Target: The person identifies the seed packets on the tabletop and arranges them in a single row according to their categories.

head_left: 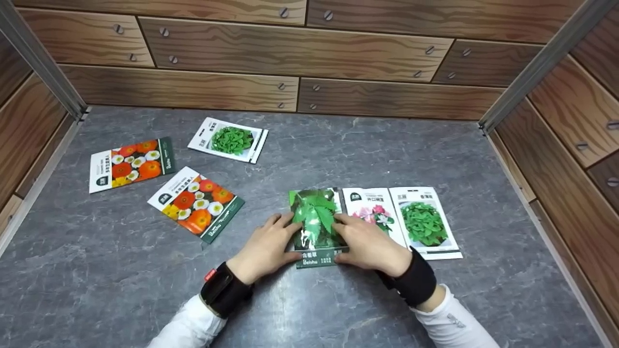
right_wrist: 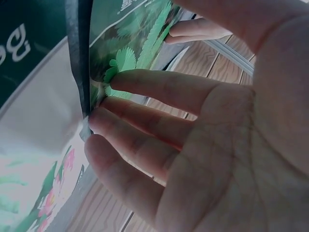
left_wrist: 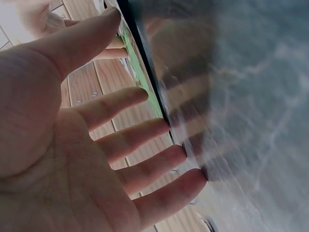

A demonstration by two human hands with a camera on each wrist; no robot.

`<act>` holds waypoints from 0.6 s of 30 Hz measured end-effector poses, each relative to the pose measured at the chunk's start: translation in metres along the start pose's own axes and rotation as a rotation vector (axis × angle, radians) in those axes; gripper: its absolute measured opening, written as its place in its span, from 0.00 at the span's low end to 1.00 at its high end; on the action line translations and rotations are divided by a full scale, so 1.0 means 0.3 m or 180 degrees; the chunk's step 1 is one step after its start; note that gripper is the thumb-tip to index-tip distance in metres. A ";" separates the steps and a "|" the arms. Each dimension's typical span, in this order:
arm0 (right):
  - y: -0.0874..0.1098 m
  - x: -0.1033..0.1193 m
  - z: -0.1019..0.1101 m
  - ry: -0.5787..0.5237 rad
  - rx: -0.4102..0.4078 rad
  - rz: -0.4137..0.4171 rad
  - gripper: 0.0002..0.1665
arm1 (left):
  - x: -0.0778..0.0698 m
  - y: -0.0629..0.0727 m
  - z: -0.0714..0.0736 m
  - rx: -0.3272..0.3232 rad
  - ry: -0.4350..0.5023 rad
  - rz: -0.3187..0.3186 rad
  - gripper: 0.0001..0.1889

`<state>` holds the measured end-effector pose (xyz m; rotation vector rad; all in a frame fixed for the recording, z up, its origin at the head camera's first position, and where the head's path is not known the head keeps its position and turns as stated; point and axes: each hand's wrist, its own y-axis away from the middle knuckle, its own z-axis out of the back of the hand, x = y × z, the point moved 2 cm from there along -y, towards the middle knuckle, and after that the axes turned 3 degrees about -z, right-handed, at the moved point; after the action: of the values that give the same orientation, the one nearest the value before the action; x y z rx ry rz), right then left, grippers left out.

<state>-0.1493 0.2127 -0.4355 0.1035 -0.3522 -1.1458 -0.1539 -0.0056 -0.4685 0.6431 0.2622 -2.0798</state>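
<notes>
A green seed packet point(head_left: 316, 237) with a leaf picture lies on the grey table between my two hands. My left hand point(head_left: 266, 246) touches its left edge, fingers extended and thumb near the lower corner. On the other side, my right hand point(head_left: 370, 244) rests its fingertips on the right edge of this packet. The right wrist view shows those fingers point(right_wrist: 159, 92) fairly straight against the green packet point(right_wrist: 128, 58). Under my right hand, a pink-flower seed packet point(head_left: 355, 197) is partly covered. Beside it lies a white seed packet with green leaves point(head_left: 424, 224).
To the left lie two orange-flower seed packets, one nearer point(head_left: 198, 205) and one farther point(head_left: 133, 164). Another green-leaf seed packet point(head_left: 231, 140) lies toward the back. Wood-patterned walls point(head_left: 290, 53) enclose the table point(head_left: 362, 150) at the back and sides.
</notes>
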 end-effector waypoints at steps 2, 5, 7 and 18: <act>0.000 0.000 -0.001 0.0011 0.0001 0.0000 0.45 | 0.000 0.000 -0.003 -0.0007 0.0003 -0.0002 0.38; 0.000 0.000 0.000 0.0041 -0.0008 0.0000 0.45 | -0.001 -0.001 -0.001 -0.0015 0.0013 0.0010 0.38; 0.001 -0.001 0.001 0.0063 -0.0016 0.0013 0.44 | -0.002 -0.003 -0.001 -0.0013 0.0007 0.0019 0.37; 0.000 -0.006 0.001 0.0102 0.0025 0.0012 0.45 | -0.016 0.001 -0.005 0.0013 -0.0048 -0.0021 0.36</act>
<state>-0.1501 0.2145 -0.4358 0.1279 -0.3285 -1.1378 -0.1510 -0.0017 -0.4672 0.6295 0.2517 -2.0912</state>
